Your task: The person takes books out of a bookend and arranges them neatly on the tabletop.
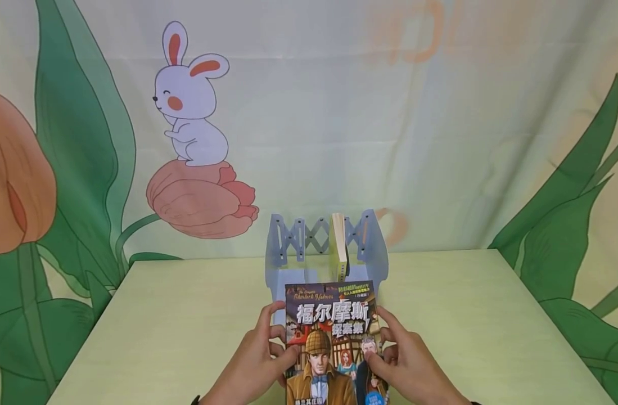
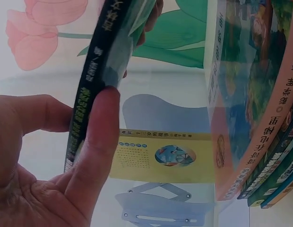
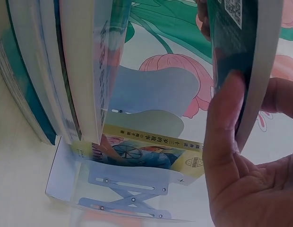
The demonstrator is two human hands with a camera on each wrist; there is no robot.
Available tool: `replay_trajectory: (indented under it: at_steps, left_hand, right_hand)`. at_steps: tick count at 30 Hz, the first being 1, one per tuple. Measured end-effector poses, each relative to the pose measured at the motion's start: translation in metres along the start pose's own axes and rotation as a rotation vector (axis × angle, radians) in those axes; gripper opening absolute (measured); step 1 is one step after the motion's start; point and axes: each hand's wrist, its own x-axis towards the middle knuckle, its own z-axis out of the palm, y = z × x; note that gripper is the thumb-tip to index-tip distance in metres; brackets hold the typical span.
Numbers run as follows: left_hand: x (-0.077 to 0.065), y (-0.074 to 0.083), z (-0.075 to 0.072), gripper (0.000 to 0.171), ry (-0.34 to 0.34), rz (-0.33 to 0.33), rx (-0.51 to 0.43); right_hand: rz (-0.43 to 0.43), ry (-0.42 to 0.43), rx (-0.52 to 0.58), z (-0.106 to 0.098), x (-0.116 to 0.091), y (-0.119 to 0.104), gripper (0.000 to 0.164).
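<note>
A comic-style Sherlock Holmes book (image 1: 321, 326) is held up by both hands, its front cover facing the head camera. My left hand (image 1: 260, 357) grips its left edge, thumb on the cover and fingers behind. On the opposite edge, my right hand (image 1: 412, 363) pinches it the same way. Its dark spine (image 2: 87, 94) shows beside the left thumb, and the pale page edges (image 3: 265, 61) show by the right hand. Behind it stands a blue expanding bookend rack (image 1: 276, 247), partly hidden by the held book. One yellow book (image 1: 337, 242) is upright in the rack, right of its middle.
Both wrist views show a stack of several books (image 2: 250, 94) just in front of the rack; the held book hides it from the head view. A pale green table (image 1: 152, 337) extends to both sides. At its back hangs a cloth (image 1: 309, 112) printed with a rabbit and tulips.
</note>
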Motion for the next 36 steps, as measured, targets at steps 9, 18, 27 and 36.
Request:
replay_trajectory:
  at_steps: [9,18,27,36]
  left_hand:
    - [0.004,-0.006,-0.002,0.087,-0.082,-0.077,0.055]
    - [0.008,-0.016,-0.003,0.103,-0.184,-0.144,0.103]
    - [0.007,-0.021,-0.002,0.102,-0.225,-0.128,0.163]
    - [0.008,-0.025,-0.001,0.102,-0.242,-0.152,0.197]
  right_hand:
    - [0.078,-0.133,0.012,0.0,0.005,0.006,0.085]
    - [0.138,-0.211,-0.002,0.004,0.007,0.013,0.087]
    - [0.108,-0.23,-0.097,0.004,0.006,0.017,0.084]
    - [0.087,-0.222,-0.226,0.006,0.004,0.019,0.082]
